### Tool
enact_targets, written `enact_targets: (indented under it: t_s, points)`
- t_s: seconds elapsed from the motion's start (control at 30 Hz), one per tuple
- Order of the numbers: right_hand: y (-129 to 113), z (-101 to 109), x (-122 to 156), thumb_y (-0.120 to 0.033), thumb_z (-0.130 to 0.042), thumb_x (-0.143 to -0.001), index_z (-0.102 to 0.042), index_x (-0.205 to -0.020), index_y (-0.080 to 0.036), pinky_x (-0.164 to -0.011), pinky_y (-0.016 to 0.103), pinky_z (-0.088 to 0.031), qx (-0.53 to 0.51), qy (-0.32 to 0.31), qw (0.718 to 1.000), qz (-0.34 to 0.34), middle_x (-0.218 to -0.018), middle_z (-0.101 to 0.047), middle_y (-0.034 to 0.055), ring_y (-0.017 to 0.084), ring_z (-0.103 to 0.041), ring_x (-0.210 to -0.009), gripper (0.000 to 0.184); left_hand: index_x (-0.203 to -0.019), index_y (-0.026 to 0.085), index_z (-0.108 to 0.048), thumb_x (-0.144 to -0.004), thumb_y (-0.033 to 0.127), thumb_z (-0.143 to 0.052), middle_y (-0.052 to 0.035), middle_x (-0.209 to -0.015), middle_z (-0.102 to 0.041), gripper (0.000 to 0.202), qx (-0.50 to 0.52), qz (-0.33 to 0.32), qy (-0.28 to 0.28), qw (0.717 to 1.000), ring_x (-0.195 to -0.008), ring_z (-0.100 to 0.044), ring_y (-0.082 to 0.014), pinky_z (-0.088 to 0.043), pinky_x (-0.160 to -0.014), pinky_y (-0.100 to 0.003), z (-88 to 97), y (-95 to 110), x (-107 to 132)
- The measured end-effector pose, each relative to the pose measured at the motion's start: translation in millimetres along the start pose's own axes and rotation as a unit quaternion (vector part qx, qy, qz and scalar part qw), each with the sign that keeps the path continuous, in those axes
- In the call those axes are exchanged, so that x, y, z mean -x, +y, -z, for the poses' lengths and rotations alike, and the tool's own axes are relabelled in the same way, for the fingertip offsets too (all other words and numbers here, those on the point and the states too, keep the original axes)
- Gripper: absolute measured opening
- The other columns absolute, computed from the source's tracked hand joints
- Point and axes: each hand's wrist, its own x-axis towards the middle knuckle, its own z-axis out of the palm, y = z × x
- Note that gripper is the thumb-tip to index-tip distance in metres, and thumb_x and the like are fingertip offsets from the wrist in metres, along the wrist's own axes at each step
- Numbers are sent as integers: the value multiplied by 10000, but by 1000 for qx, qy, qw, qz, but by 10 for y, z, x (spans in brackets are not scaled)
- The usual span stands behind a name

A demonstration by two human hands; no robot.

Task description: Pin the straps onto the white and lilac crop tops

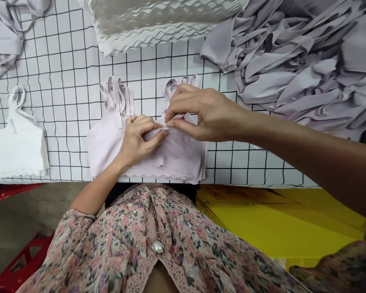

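Where left hand [138, 140], right hand [203, 113] pinch, camisole [178, 158]

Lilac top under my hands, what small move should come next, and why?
Likely, with the right hand, slide the pinch along the neckline toward the straps, smoothing it. That hand pinches the upper edge of the top, and the left hand lies on its middle with fingertips meeting the pinch. The fabric there looks slightly creased, while the rest lies flat on the table.

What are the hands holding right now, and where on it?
Both pinch the lilac top at its upper edge: the left hand mid-neckline, the right hand just beside it.
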Motion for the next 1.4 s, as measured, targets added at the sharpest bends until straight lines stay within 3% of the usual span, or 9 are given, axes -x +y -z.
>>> enact_targets:
  t_s: [0.13,0.37,0.57,0.87,1.13,1.27,1.4]
  points:
    - [-47,-102,39,-254,-567,-1020,-709,-924,-226,-872,418,-538,-38,20,999,29,-838,-669,41,231,-621,-960,174,-870,227,-749,-1057,369,-670,31,-762,-658,247,-6,-12,-12,1000,-797,-581,-164,-399,-1043,-399,-9,-15,13]
    - [61,-47,149,-235,-589,-982,-738,-933,-247,-956,464,-528,-39,5,999,-4,-870,-681,44,248,-607,-999,157,-784,227,-723,-1062,387,-663,33,-717,-641,326,5,-27,-47,999,-793,-576,-170,-374,-1040,-408,3,-17,6]
    - [15,-59,96,-191,-548,-979,-734,-911,-226,-936,459,-528,-19,-7,1000,18,-858,-675,54,255,-626,-1012,200,-942,236,-790,-1041,431,-716,31,-800,-700,231,46,-9,-23,999,-793,-610,-162,-402,-1029,-396,-19,-38,-5]
    - [-27,18,64,-161,-542,-971,-709,-895,-227,-867,423,-517,-2,-4,1000,25,-828,-675,46,247,-624,-963,195,-915,231,-792,-1045,437,-728,33,-768,-692,252,87,-37,7,995,-757,-598,-155,-439,-961,-388,-32,-62,-2]
    - [-75,-89,52,-141,-536,-976,-673,-799,-214,-891,455,-507,8,-18,999,46,-768,-624,38,250,-613,-965,235,-886,234,-775,-1061,404,-712,22,-805,-735,251,25,-57,-24,998,-805,-620,-170,-420,-973,-409,-56,-66,39]
    - [-66,23,56,-151,-549,-984,-697,-851,-218,-899,460,-519,2,-21,999,26,-811,-662,55,265,-629,-998,210,-947,240,-787,-1047,465,-735,23,-803,-719,252,65,-54,-8,996,-787,-614,-165,-454,-969,-397,-50,-66,19]
    - [-104,111,65,-150,-548,-991,-701,-879,-216,-895,451,-529,-7,-25,999,23,-829,-681,59,271,-631,-1016,201,-937,228,-793,-1030,466,-757,17,-778,-703,258,123,-55,24,991,-756,-590,-157,-473,-876,-371,-29,-44,0]
